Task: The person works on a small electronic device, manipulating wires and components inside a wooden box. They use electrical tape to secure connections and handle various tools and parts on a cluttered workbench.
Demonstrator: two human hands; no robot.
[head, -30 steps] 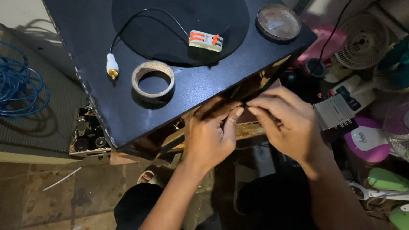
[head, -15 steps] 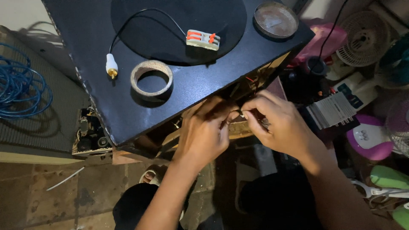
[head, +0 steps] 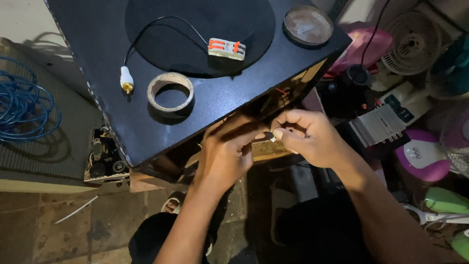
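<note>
Your 2 hands meet just off the near right edge of the black box (head: 146, 122), a matte, flat-topped cabinet with a large round disc (head: 200, 29) of darker material set into its top. The box's open side below that edge shows bare wood and thin red wires (head: 281, 91) inside.

On the top lie 4 loose things: a ring of pale tape (head: 170, 92) near the near edge, a thin black cable ending in a white plug with a gold tip (head: 126, 79) toward the left edge, a small clear connector block with orange levers (head: 226, 49) on the disc, and a shallow round lid (head: 308, 24) at the far right corner.

A coil of blue wire (head: 24, 110) lies on grey ribbed material left of the box. To your right sit a pink bag (head: 364, 46), a small white fan (head: 413, 44) and a pink rounded device (head: 422, 156), all well apart from your fingers.

Your right hand (head: 310, 139) is closed to a pinch, thumb and forefinger gripping a small dark piece with a pale tip (head: 269, 137). Your left hand (head: 229, 154) is curled, its fingertips pressed against the same piece from the other side; what it is cannot be told.
</note>
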